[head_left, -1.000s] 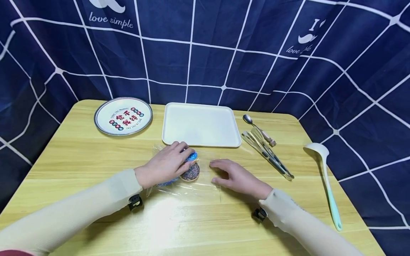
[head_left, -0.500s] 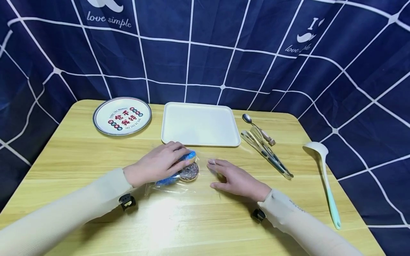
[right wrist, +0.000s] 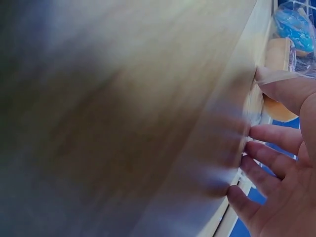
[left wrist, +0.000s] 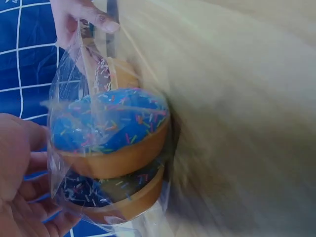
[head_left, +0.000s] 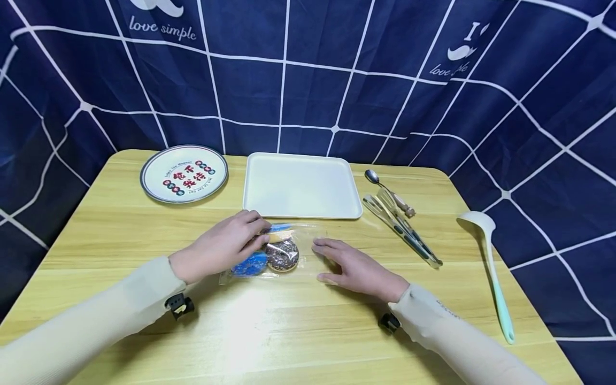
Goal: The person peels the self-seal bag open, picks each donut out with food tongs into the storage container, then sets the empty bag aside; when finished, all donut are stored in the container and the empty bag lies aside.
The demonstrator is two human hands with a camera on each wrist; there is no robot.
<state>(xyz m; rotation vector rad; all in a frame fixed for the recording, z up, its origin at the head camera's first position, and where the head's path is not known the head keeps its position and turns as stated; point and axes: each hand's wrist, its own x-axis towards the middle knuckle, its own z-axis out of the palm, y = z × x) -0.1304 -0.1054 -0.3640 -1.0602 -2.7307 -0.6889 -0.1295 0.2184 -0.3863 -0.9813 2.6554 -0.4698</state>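
Wooden table point(head_left: 308, 331), clear doughnut bag point(head_left: 304, 251), long axis side-to-side

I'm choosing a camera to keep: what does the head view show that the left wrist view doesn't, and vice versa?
Head only: the ladle and the plate with its red lettering.
Left wrist only: multicoloured sprinkles clearly readable on a blue doughnut.
Both: the left hand, right hand, clear bag with doughnuts, table and backdrop.
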